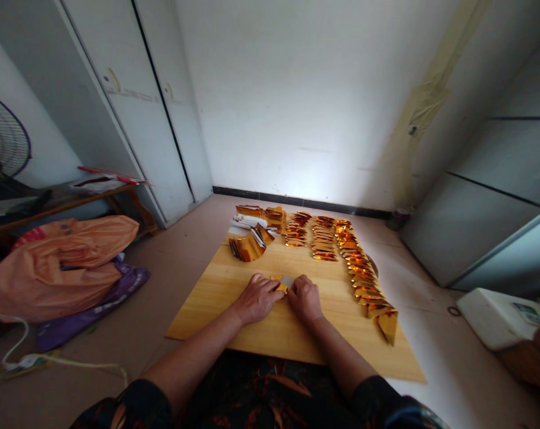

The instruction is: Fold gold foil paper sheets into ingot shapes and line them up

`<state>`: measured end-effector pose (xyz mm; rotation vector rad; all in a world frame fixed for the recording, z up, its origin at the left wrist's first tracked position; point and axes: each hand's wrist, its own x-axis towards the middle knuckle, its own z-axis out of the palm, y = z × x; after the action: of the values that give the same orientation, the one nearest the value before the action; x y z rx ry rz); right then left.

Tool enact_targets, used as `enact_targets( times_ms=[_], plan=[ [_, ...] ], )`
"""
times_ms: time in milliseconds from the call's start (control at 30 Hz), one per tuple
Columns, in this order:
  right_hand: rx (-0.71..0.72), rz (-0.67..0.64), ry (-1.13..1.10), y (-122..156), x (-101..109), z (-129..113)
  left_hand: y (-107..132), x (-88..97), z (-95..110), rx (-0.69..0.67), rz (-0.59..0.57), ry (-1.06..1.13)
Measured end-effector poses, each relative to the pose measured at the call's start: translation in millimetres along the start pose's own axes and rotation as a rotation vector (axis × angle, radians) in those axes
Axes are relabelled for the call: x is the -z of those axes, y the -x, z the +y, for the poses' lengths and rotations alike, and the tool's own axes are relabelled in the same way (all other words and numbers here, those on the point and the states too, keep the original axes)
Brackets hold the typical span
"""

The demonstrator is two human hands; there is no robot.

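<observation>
Low on the wooden board point(234, 292), a small piece of gold foil paper point(282, 286) with a greyish-white patch lies between my two hands. My left hand point(258, 298) rests over its left side, fingers closed on the gold edge. At the right edge, my right hand point(304, 297) has its fingers bent together on the same paper; its fingertips are partly hidden. Beyond my hands, a curved stack of gold foil sheets point(248, 247) sits at the board's left. Rows of folded gold foil pieces point(324, 238) stand at the back, and a long row point(361, 271) runs down the right side.
White wall and dark skirting point(261, 195) stand behind the board. A wardrobe point(131, 89), an orange bag point(64, 256), a purple bag point(95, 304) and a power cord point(82, 362) are to the left. At the right are a grey cabinet point(475, 208) and a white box point(497, 319).
</observation>
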<state>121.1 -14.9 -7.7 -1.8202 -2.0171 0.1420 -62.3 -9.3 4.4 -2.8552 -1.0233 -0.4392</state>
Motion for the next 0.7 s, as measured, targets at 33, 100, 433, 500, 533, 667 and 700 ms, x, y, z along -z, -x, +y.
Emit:
enact_targets(
  times_ms=[33, 100, 433, 500, 533, 667, 700],
  plan=[
    [0.002, 0.01, -0.002, 0, 0, 0, 0, -0.3, 0, 0.001, 0.002, 0.001],
    [-0.002, 0.021, -0.014, 0, -1, 1, 0, -0.9, 0, 0.003, 0.009, 0.003],
    [0.008, 0.028, -0.179, -3, -11, 17, 1, -4.7, 1, 0.029, 0.029, 0.027],
    [0.018, 0.02, -0.203, -6, -11, 21, 0, -5.0, 3, 0.049, 0.021, 0.034],
    [0.044, 0.017, -0.201, -7, -10, 23, -1, -5.2, 4, 0.066, 0.018, 0.036],
    [0.258, -0.01, -0.096, -5, 0, 28, -5, -5.1, 9, 0.134, 0.016, 0.052],
    [0.297, -0.025, -0.053, -3, 3, 27, -6, -4.9, 10, 0.145, 0.017, 0.065]
  ],
)
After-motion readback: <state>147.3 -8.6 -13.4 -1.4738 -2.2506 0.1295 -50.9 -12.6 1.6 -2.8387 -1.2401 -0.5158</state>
